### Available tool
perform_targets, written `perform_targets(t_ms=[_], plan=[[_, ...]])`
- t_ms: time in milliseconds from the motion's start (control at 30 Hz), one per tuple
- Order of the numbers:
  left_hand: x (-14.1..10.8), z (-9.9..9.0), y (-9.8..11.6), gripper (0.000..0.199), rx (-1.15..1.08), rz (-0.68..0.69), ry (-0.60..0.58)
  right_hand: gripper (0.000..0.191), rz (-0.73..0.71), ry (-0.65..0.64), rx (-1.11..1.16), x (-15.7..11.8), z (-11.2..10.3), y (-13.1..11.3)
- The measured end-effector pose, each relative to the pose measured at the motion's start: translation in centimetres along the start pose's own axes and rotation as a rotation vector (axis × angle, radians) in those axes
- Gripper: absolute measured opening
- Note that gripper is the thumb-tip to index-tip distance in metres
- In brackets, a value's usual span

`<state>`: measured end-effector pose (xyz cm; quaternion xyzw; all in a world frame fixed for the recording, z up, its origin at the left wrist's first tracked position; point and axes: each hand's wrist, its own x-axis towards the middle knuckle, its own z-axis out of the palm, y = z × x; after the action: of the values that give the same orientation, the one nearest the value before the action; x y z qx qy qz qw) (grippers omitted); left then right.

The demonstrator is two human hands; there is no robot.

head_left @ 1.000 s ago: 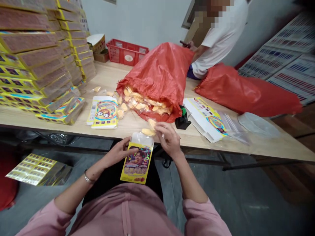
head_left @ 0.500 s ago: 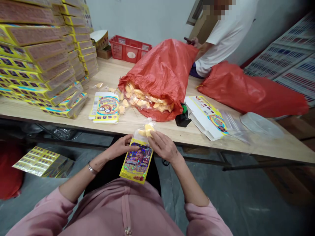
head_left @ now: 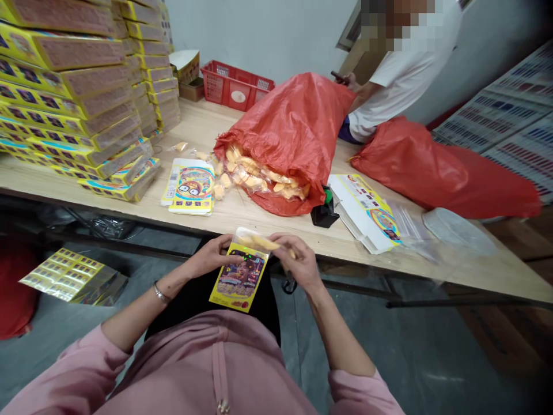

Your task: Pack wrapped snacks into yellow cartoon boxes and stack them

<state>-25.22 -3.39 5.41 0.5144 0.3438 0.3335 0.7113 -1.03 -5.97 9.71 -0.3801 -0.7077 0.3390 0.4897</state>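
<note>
My left hand (head_left: 211, 255) is closed on a yellow printed packet (head_left: 239, 285), thumb across its front. The packet is tilted over my lap, and its pale top edge faces the table. Yellow wrapped pieces (head_left: 250, 240) show at that top end; how far inside they sit I cannot tell. At the packet's upper right corner, my right hand (head_left: 302, 262) pinches a yellow wrapped piece (head_left: 271, 244). Beyond them, a red woven sack (head_left: 294, 121) lies on the table, its mouth spilling several clear-wrapped yellow pieces (head_left: 246, 167).
Stacked yellow boxes (head_left: 86, 92) fill the table's left side. Printed flat packets (head_left: 192, 187) lie near the front edge. A black tape dispenser (head_left: 325, 213), an unfolded carton (head_left: 367, 216) and a red crate (head_left: 237, 86) surround the sack. A person in white (head_left: 406, 75) sits opposite.
My right hand has shifted right, turning the yellow piece it holds lower and sideways at the packet's top. The left hand keeps its hold on the packet. The view has shifted slightly.
</note>
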Motion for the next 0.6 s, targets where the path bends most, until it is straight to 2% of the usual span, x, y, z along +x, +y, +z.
perform_targets(t_ms=[67, 133, 300, 433, 600], plan=[[-0.1, 0.0, -0.1, 0.056, -0.006, -0.002, -0.015, 0.014, 0.135, 0.137, 0.088, 0.2, -0.2, -0.2], [-0.3, 0.2, -0.1, 0.055, -0.006, 0.003, -0.020, 0.021, 0.246, 0.191, 0.146, 0.3, -0.2, -0.4], [-0.8, 0.7, -0.1, 0.059, 0.006, 0.018, -0.025, 0.028, 0.407, 0.071, 0.158, 0.8, 0.4, -0.9], [-1.2, 0.6, -0.4, 0.058, -0.007, 0.031, -0.024, 0.029, 0.400, 0.081, 0.058, 0.9, 0.4, -1.0], [-1.5, 0.7, -1.0, 0.056, 0.021, 0.036, -0.043, 0.016, 0.168, -0.163, -0.257, 0.6, 1.1, -0.4]])
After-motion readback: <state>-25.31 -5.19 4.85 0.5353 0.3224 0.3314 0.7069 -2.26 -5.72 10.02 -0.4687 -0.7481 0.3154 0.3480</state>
